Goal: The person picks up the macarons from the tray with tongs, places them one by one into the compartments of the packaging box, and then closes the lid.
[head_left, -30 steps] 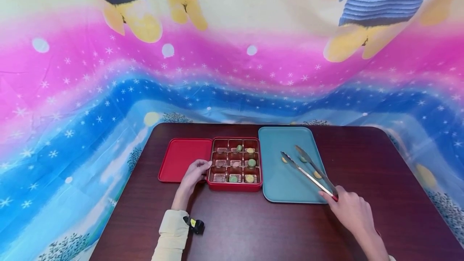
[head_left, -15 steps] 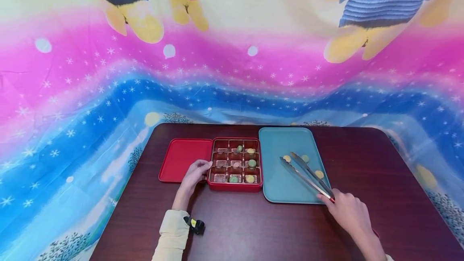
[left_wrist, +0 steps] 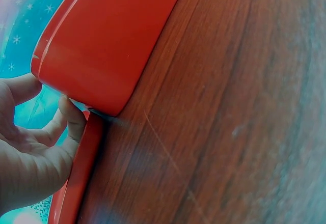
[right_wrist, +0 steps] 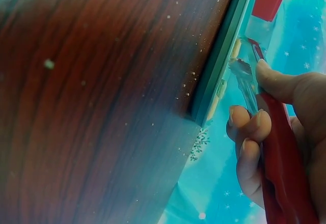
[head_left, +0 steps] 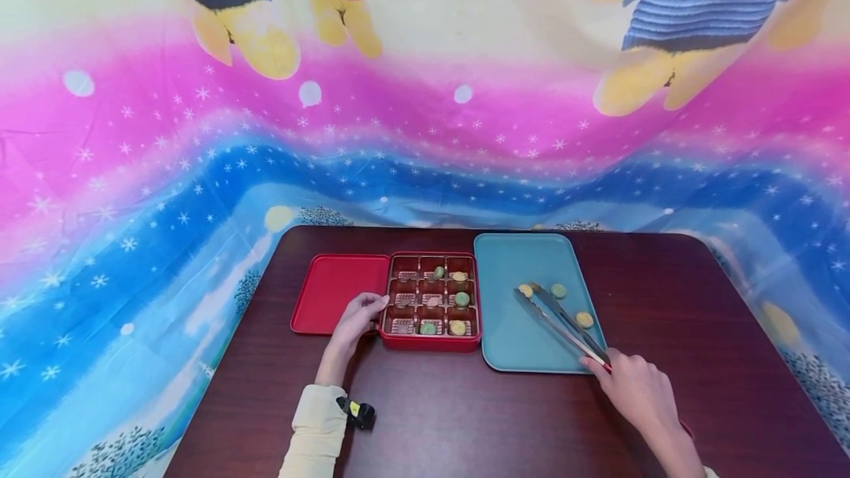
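In the head view my left hand (head_left: pixel 355 321) touches the left side of a red box (head_left: pixel 432 342) with a brown compartment insert. The left wrist view shows a finger at the box's (left_wrist: pixel 112 40) rim and a bent thumb beside its wall. Green, yellow and pink macarons lie in some compartments, a green macaron (head_left: pixel 461 299) among them. My right hand (head_left: pixel 640 389) grips red-handled metal tongs (head_left: pixel 564 325) over a teal tray (head_left: pixel 511 345). Their tips are spread beside a yellow macaron (head_left: pixel 525 291). Nearby on the tray lie a green macaron (head_left: pixel 558 291) and another yellow macaron (head_left: pixel 584 319).
Flat on the table, left of the box, lies a red lid (head_left: pixel 341 290). Box and tray stand side by side on a dark wooden table (head_left: pixel 465 419). A printed cloth (head_left: pixel 425 124) hangs behind the table's far edge.
The tong tips have shifted slightly left and down, and they now stand by the left yellow macaron, with the green one uncovered. My left hand and the box have stayed in place.
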`<state>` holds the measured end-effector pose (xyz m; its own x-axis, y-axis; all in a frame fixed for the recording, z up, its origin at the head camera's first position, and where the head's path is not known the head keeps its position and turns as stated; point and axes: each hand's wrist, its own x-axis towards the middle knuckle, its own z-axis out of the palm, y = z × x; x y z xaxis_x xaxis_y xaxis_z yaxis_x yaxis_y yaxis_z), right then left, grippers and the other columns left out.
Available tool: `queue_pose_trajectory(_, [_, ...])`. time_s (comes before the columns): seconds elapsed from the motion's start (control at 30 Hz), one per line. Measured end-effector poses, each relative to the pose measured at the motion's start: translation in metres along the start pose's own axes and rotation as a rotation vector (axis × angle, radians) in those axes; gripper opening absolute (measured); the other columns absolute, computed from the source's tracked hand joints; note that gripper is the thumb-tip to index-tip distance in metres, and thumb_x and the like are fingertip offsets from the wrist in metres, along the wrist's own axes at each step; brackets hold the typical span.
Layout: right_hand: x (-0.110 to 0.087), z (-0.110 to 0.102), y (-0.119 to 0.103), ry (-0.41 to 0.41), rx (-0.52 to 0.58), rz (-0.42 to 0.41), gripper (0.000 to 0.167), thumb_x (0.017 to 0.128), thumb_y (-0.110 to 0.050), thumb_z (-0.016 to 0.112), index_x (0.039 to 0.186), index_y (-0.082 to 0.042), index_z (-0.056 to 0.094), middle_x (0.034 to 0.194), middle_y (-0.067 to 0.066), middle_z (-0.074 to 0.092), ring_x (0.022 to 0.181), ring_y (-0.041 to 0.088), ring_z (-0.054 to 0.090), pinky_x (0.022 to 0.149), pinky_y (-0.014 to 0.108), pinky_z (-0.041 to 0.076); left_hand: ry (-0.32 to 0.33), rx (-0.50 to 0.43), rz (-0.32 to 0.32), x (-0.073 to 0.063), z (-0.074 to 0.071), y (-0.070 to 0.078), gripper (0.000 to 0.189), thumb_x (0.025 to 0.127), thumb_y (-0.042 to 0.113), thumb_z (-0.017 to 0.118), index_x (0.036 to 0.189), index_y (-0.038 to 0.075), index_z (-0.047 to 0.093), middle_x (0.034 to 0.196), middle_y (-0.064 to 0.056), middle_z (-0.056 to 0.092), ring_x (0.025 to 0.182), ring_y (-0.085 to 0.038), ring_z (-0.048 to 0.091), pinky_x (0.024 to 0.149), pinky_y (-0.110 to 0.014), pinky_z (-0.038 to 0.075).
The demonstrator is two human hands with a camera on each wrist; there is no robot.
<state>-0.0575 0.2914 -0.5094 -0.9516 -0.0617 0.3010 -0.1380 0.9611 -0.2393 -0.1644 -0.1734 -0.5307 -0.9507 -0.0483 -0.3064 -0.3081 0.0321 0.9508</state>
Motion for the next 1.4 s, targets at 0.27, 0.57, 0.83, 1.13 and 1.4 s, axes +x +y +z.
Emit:
queue_pose_trajectory(0.27, [-0.001,0.000,0.001,-0.012,0.003,0.003,0.056,0.086,-0.032,0.084,0.064,-0.016,0.035,0.054,-0.002,0.028,0.043,0.021,0.034,0.039,0.037,0.028,-0.002,0.006,-0.002,-0.001,0.001,0.000,0.036,0.100,0.024,0.067,0.121,-0.004,0.058,0.106,-0.014,0.063,0.085,-0.019,0.059,0.069,-0.028,0.051])
queue_pose_trajectory(0.57, [-0.002,-0.001,0.001,-0.028,0.002,0.013,0.056,0.087,-0.032,0.083,0.065,-0.016,0.034,0.054,-0.002,0.028,0.044,0.021,0.035,0.040,0.037,0.028,0.004,0.015,-0.005,-0.002,0.002,0.001,0.035,0.100,0.023,0.067,0.121,-0.004,0.058,0.106,-0.013,0.063,0.086,-0.019,0.058,0.070,-0.028,0.051])
queue_pose_trajectory(0.83, [0.000,-0.001,0.000,-0.008,0.011,0.010,0.054,0.088,-0.032,0.083,0.065,-0.016,0.036,0.054,-0.002,0.029,0.044,0.022,0.035,0.040,0.038,0.028,0.001,0.014,-0.004,-0.003,0.001,0.001,0.037,0.100,0.024,0.067,0.121,-0.004,0.057,0.107,-0.014,0.063,0.086,-0.020,0.058,0.070,-0.028,0.051])
queue_pose_trajectory(1.13, [0.009,-0.002,-0.005,0.039,0.004,-0.023,0.054,0.087,-0.029,0.084,0.065,-0.016,0.036,0.054,-0.004,0.026,0.043,0.018,0.030,0.039,0.034,0.024,-0.002,0.013,-0.001,-0.001,0.000,0.000,0.038,0.100,0.025,0.068,0.122,-0.004,0.057,0.106,-0.014,0.063,0.086,-0.020,0.058,0.070,-0.028,0.051])
queue_pose_trajectory(1.4, [0.010,0.001,-0.007,0.012,0.007,-0.004,0.059,0.085,-0.032,0.085,0.063,-0.015,0.033,0.054,-0.003,0.026,0.042,0.017,0.030,0.039,0.034,0.024,-0.005,0.023,-0.007,-0.001,-0.001,0.002,0.042,0.100,0.028,0.068,0.124,-0.004,0.057,0.110,-0.015,0.063,0.088,-0.021,0.058,0.071,-0.028,0.051])
